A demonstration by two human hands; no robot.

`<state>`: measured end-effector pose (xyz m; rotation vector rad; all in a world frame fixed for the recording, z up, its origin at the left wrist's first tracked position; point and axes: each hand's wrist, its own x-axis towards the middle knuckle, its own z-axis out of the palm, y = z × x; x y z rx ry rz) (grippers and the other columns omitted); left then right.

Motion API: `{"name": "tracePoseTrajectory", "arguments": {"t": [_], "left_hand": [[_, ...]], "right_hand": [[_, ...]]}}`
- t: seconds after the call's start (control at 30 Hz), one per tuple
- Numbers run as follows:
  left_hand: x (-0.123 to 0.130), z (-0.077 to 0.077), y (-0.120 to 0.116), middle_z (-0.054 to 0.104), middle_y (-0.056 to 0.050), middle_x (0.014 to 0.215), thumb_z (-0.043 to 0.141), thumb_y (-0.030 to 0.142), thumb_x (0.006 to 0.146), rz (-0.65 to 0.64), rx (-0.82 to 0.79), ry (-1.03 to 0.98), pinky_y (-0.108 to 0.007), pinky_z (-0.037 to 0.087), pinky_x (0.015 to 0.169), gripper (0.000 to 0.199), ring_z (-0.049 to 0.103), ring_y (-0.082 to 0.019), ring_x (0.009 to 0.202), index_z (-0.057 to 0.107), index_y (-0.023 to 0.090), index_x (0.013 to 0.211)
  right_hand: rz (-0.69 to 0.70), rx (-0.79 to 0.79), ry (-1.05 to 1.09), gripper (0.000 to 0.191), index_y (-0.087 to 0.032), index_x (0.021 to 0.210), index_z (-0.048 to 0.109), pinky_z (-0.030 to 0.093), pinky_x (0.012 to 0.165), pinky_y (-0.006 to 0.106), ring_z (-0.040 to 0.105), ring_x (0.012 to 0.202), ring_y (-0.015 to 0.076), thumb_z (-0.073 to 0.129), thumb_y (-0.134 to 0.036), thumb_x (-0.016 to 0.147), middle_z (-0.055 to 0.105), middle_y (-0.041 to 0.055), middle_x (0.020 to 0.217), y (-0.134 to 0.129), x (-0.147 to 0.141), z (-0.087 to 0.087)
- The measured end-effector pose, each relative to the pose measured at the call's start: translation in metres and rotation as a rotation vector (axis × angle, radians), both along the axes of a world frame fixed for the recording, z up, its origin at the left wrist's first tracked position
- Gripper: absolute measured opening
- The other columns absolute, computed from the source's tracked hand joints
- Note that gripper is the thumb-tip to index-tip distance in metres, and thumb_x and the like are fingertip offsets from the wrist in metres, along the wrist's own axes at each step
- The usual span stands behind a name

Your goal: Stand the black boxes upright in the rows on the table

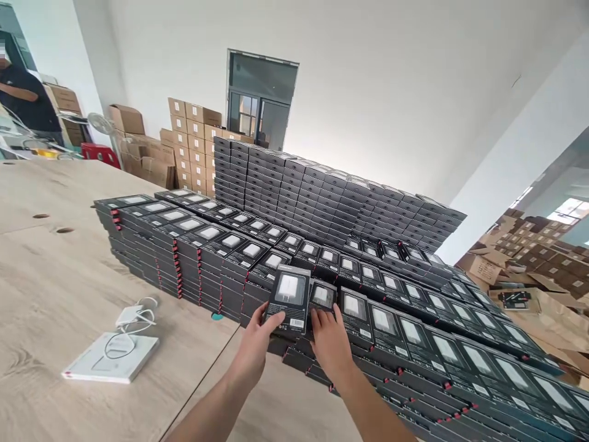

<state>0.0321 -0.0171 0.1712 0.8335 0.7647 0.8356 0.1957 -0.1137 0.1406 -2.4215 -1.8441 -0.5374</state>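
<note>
we see both hands at the near edge of a long bank of stacked black boxes [193, 258] that covers much of the wooden table [55, 276]. the left hand [257, 344] closes thumb and fingers on the lower edge of one raised box [289, 299], which stands tilted up above the stack top, its window face toward the camera. the right hand [330, 339] rests on the box just beside it [322, 297], fingers curled over its near edge; we cannot tell whether they grip it or only press on it. we judge the raised box to be light, stiff card with a clear window, rigid enough to lift by one edge but smooth, so it may slip under a loose pinch. hold it across the short sides or the bottom edge, not on the window, which would likely dent. a taller wall of the same boxes [331, 202] stands behind. to the left, on the table, lies a flat white box [110, 362] with a white charger and cable [131, 316] on it. brown cartons [193, 132] are stacked at the far wall, and another person [21, 98] stands at the far left.
</note>
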Motion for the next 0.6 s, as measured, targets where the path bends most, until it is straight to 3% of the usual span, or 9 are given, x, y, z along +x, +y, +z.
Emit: {"name": "tracePoseTrajectory", "arguments": {"t": [0.07,0.17,0.3,0.43,0.6], "left_hand": [[0.003,-0.001,0.000,0.074,-0.008,0.107,0.082,0.038,0.071,-0.079,-0.143,-0.010,-0.026,0.051,0.066,0.042,0.067,-0.020,0.092,0.067,0.019,0.106],[0.010,0.004,0.003,0.074,-0.006,0.099,0.079,0.032,0.077,-0.107,-0.180,-0.020,-0.023,0.050,0.059,0.028,0.067,-0.017,0.081,0.069,0.018,0.100],[0.026,0.010,0.002,0.075,-0.008,0.098,0.072,0.030,0.086,0.006,-0.177,-0.035,-0.025,0.051,0.063,0.020,0.069,-0.017,0.080,0.066,0.016,0.098],[0.042,0.004,-0.004,0.074,-0.008,0.113,0.074,0.033,0.087,0.144,-0.071,-0.054,-0.029,0.052,0.080,0.034,0.071,-0.020,0.098,0.058,0.021,0.114],[0.043,-0.012,0.016,0.072,-0.011,0.117,0.088,0.043,0.071,0.129,0.056,0.006,-0.035,0.055,0.090,0.061,0.069,-0.025,0.106,0.058,0.021,0.119]], "right_hand": [[0.053,0.124,-0.061,0.041,-0.011,0.131,0.063,0.034,0.126,0.050,0.067,0.103,0.0256,0.059,-0.013,0.090,0.075,0.0109,0.111,-0.009,0.000,-0.013],[0.105,0.286,-0.102,0.034,-0.012,0.121,0.067,0.037,0.123,0.046,0.067,0.097,0.0235,0.060,-0.012,0.088,0.075,0.0083,0.105,-0.012,-0.001,-0.025],[0.110,0.425,-0.167,0.035,-0.011,0.120,0.067,0.040,0.119,0.045,0.066,0.100,0.0230,0.062,-0.008,0.085,0.075,0.0085,0.108,-0.011,-0.004,-0.035],[0.097,0.449,-0.190,0.039,-0.009,0.122,0.066,0.043,0.116,0.046,0.066,0.101,0.0246,0.062,-0.007,0.083,0.075,0.0107,0.110,-0.012,-0.008,-0.041],[0.107,0.417,-0.151,0.040,-0.011,0.124,0.066,0.043,0.115,0.047,0.065,0.103,0.0246,0.061,-0.011,0.084,0.075,0.0101,0.112,-0.015,-0.007,-0.040]]}}
